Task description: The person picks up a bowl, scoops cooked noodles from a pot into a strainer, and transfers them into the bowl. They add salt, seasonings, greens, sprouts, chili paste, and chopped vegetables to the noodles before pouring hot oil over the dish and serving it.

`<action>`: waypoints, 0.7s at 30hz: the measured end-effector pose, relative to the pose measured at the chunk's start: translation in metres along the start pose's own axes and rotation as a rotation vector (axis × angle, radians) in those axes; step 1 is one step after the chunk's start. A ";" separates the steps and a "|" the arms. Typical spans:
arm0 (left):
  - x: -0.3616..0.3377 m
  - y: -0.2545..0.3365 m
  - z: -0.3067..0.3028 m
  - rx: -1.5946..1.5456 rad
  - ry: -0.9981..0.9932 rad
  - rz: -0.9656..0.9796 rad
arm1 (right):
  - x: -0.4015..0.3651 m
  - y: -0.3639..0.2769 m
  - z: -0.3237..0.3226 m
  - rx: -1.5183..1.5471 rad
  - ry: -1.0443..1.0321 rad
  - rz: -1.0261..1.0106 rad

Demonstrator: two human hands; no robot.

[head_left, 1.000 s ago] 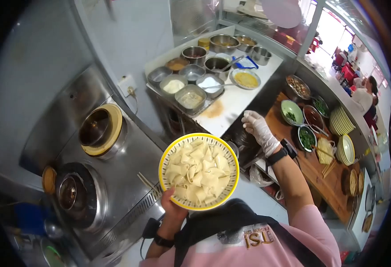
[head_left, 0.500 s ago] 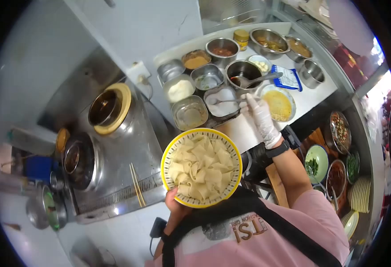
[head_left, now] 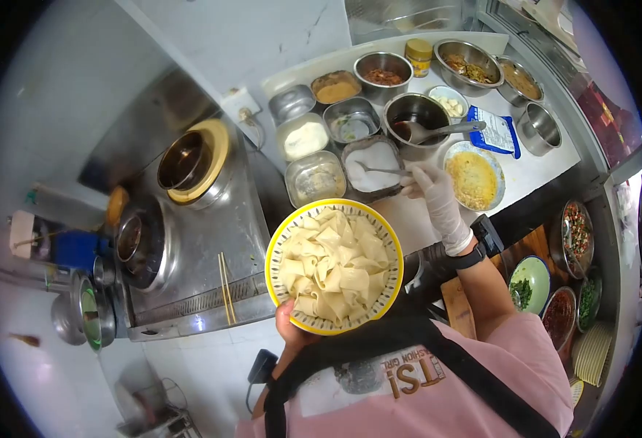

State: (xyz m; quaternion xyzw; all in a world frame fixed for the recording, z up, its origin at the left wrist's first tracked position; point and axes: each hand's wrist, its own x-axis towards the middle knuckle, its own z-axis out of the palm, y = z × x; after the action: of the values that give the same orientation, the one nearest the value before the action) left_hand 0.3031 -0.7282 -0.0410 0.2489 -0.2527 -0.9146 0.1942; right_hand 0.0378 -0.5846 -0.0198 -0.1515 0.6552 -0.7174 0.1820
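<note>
My left hand [head_left: 292, 326] grips the rim of a yellow-edged bowl [head_left: 272, 271] from its lower left, thumb over the edge. Wide, flat noodles [head_left: 332, 266] fill the bowl, which is close to my chest. My right hand [head_left: 443, 209], in a clear glove, pinches the handle of a small metal spoon [head_left: 388, 171]. The spoon's tip rests in white granules [head_left: 374, 157] inside a square steel container [head_left: 390, 191]. Just right of my gloved fingers is a plate of yellow, crumbly food [head_left: 473, 179].
Behind the bowl stand steel seasoning containers [head_left: 313, 179], a pot of dark liquid with a ladle [head_left: 445, 131] and a blue-white packet [head_left: 494, 131]. At left is a steel stove [head_left: 211, 233] with chopsticks [head_left: 226, 288]. Bowls of chopped greens [head_left: 529, 281] and stacked plates [head_left: 592, 354] sit at right.
The view has shifted, so the counter items appear farther right. The spoon's handle now slants down toward my right hand. The bowl stays in my left hand.
</note>
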 end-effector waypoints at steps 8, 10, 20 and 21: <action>0.001 0.010 0.011 -0.035 -0.048 -0.046 | -0.002 0.006 -0.011 0.441 0.118 0.101; 0.000 0.013 0.014 -0.024 -0.047 -0.055 | -0.007 -0.003 -0.008 0.404 0.135 0.081; 0.005 0.017 -0.002 -0.150 -0.079 -0.157 | -0.073 -0.070 0.006 0.106 -0.044 -0.040; 0.001 0.025 -0.013 -0.134 -0.094 -0.163 | -0.081 -0.070 0.019 -0.041 -0.042 -0.149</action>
State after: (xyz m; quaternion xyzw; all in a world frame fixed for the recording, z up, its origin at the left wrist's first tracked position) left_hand 0.3150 -0.7538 -0.0371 0.2122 -0.1785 -0.9529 0.1232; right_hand 0.1136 -0.5592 0.0538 -0.2186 0.6527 -0.7120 0.1384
